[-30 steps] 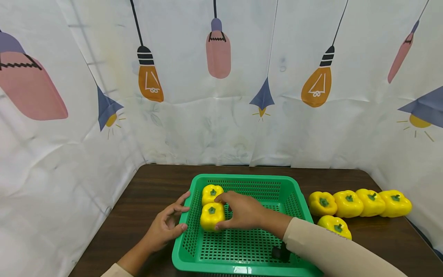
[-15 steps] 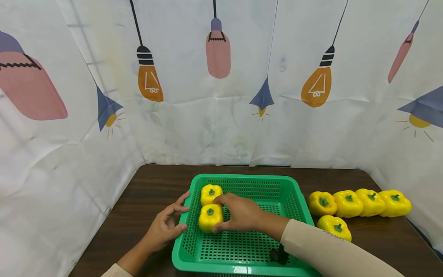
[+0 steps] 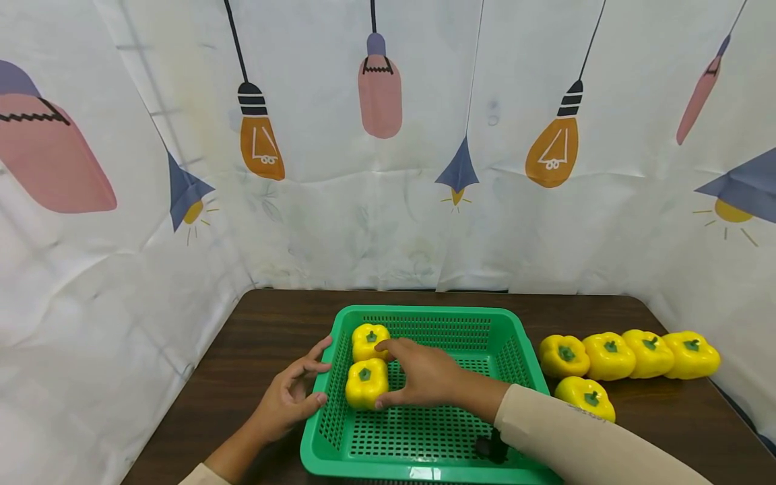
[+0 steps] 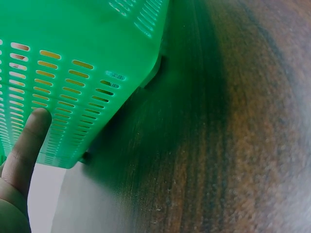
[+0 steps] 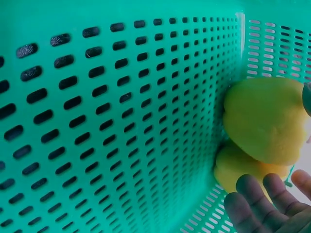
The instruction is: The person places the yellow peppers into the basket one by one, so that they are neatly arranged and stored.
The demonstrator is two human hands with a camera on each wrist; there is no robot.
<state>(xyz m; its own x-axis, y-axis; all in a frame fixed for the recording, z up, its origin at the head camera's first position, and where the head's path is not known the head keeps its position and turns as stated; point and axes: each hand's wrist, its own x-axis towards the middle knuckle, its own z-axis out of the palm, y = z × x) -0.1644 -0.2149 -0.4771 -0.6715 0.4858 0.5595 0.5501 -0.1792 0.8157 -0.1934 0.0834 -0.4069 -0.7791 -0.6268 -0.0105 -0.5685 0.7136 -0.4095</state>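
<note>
In the head view two yellow bell peppers stand in the left part of a green plastic basket (image 3: 424, 470), a front pepper (image 3: 366, 385) and a back pepper (image 3: 367, 340). My right hand (image 3: 427, 374) reaches into the basket just right of them. Its thumb is at the front pepper's right side, and its index fingertip lies by the back pepper. The right wrist view has the loosely spread fingers (image 5: 262, 201) beside the peppers, not wrapped round either. My left hand (image 3: 285, 397) is at the basket's left side, with a straight finger (image 4: 30, 141) against the perforated wall.
Several more yellow peppers (image 3: 611, 356) form a row on the brown table (image 3: 291, 316) right of the basket, with one pepper (image 3: 585, 396) in front of them. A printed cloth (image 3: 315, 229) hangs behind. A black camera (image 3: 492, 447) sits under my right wrist.
The front pepper has shifted slightly left and towards me. A gap has opened between it and my right hand's fingers. My left hand has stayed at the basket.
</note>
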